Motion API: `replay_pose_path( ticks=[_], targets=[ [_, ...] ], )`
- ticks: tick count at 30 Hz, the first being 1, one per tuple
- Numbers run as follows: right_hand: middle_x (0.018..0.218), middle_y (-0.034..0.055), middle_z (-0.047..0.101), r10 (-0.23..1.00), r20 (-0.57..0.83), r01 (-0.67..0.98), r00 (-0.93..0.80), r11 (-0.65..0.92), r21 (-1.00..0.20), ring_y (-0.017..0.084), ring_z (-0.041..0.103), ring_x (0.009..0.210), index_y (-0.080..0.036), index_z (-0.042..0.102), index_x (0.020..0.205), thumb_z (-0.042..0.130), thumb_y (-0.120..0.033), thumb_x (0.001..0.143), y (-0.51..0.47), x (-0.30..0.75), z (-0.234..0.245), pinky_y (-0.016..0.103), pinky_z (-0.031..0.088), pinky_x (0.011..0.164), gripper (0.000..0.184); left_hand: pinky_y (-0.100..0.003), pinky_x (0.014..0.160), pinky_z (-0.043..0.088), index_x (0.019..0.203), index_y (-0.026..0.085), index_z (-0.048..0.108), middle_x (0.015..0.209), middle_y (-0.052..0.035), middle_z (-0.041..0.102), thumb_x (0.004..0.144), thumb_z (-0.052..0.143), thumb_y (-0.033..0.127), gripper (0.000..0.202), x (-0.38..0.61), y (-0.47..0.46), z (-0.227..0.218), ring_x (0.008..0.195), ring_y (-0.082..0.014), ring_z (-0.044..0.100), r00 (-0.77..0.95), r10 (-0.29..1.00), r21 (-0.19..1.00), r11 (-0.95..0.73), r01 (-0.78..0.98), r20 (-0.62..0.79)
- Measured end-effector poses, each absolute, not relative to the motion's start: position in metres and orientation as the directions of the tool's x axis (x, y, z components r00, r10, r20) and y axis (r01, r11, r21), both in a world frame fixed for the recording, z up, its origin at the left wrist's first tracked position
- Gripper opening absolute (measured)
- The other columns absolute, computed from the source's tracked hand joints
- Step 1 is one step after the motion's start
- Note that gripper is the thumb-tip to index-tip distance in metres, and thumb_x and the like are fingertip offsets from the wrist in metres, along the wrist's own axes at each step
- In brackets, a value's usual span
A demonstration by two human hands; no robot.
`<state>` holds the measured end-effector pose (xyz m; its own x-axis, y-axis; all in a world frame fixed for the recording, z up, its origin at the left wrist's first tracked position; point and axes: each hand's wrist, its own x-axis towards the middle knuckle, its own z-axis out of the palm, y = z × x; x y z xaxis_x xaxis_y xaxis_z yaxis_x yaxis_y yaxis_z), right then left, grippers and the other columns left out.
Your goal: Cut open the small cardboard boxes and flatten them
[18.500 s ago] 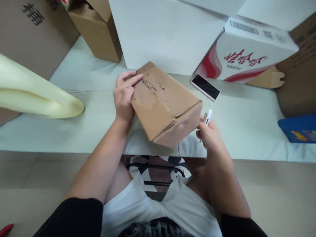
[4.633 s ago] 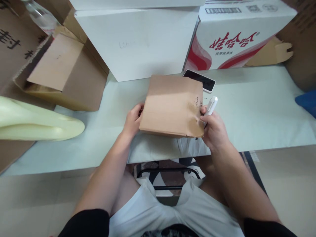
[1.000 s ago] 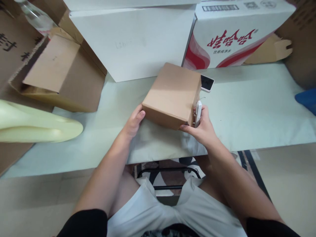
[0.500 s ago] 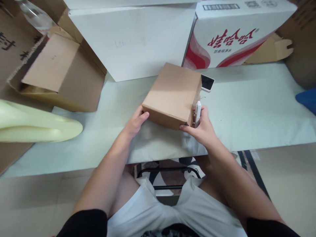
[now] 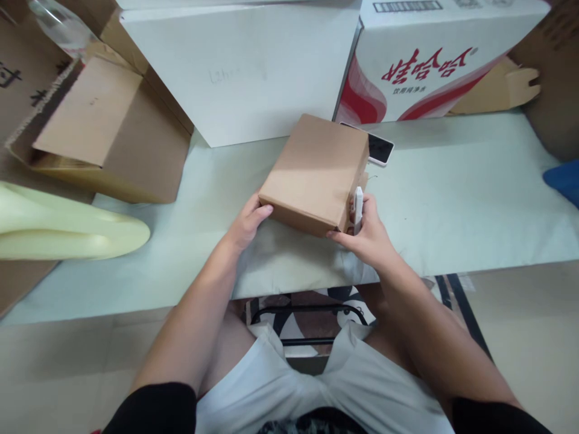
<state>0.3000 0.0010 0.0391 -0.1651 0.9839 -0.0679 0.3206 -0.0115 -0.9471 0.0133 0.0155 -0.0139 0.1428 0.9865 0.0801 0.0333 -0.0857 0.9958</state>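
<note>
A small brown cardboard box (image 5: 316, 172) is tilted over the pale green cloth in front of me. My left hand (image 5: 246, 224) grips its near left corner, thumb on the front side and fingers hidden behind. At the near right corner my right hand (image 5: 368, 234) has its thumb against the box's lower edge, its fingers around the right side. Between those fingers and the box's right side is a flat white piece (image 5: 357, 210); its kind I cannot make out. Just behind the box, partly covered by it, lies a smartphone (image 5: 380, 149).
A large white box (image 5: 253, 72) and a white-and-red water carton (image 5: 420, 78) stand along the back. On the left are an open cardboard box (image 5: 117, 132) and a pale yellow smooth object (image 5: 76, 226). Something blue (image 5: 563, 181) sits at the right edge of the cloth-covered table (image 5: 456, 199).
Both hands keep their hold on the box. The white piece at its right side has shifted slightly left with my right hand, and a little more of the phone shows.
</note>
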Motion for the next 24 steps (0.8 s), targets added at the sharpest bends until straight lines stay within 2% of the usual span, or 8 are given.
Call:
replay_pose_path(
  ticks=[6,16,24],
  targets=[
    [0.113,0.0065,0.060,0.981,-0.085,0.326,-0.173,-0.024,-0.945,0.031,0.061,0.108,-0.027,0.040,0.116,0.085,-0.045,0.063,-0.0006,0.2972,0.0421,0.048,0.052,0.089,0.072,-0.059,0.128,0.035,0.139,0.026,0.065,0.149,-0.0108,0.065,0.084,0.063,0.067,0.069,0.0130,0.0167,-0.0150,0.152,-0.0406,0.046,0.147,0.983,0.990,-0.124,0.064,0.114],
    [0.110,0.0066,0.060,0.980,-0.113,0.333,-0.163,-0.053,-0.941,0.031,0.061,0.106,-0.027,0.038,0.114,0.082,-0.046,0.061,-0.0019,0.2941,0.0478,0.049,0.052,0.089,0.071,-0.060,0.128,0.036,0.140,0.027,0.064,0.148,-0.0097,0.065,0.087,0.058,0.069,0.068,0.0122,0.0180,-0.0160,0.152,-0.0410,0.046,0.168,0.976,0.980,-0.160,0.118,0.139],
    [0.113,0.0075,0.059,0.977,-0.125,0.353,-0.173,-0.057,-0.934,0.031,0.060,0.107,-0.026,0.037,0.115,0.080,-0.047,0.062,-0.0023,0.2945,0.0473,0.049,0.051,0.091,0.071,-0.058,0.131,0.029,0.129,0.025,0.072,0.144,-0.0098,0.068,0.081,0.070,0.064,0.061,0.0144,0.0188,-0.0163,0.152,-0.0432,0.045,0.132,0.983,0.992,-0.125,-0.032,0.128]
  ],
)
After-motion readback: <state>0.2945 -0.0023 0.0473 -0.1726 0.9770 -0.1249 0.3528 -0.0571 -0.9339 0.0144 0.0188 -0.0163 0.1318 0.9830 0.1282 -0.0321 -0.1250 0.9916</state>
